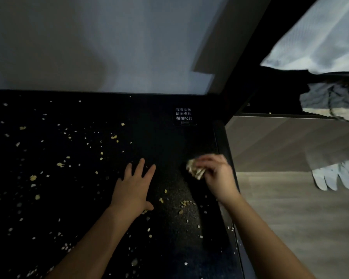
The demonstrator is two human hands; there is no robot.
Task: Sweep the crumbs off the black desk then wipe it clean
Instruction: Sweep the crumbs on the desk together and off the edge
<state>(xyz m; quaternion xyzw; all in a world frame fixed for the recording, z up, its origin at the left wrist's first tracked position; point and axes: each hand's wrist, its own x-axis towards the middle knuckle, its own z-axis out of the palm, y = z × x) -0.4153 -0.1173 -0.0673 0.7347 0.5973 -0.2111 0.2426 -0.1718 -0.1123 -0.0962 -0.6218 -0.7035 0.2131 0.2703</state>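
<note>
The black desk (153, 125) fills the left and middle of the head view, strewn with several yellowish crumbs (60, 164), thickest on its left half. My left hand (133, 188) lies flat on the desk near the middle, fingers straight and spread. My right hand (217, 175) is near the desk's right edge, its fingers curled round a crumpled beige cloth (195, 169) that touches the surface. A small pile of crumbs (184, 203) lies between my two wrists.
A small sign with white characters (184, 115) sits at the desk's back right. A pale wall (89, 47) backs the desk. Right of the edge is wooden floor (300, 208), with dark and white clothing (330, 97) and a white fringed fabric (338, 178).
</note>
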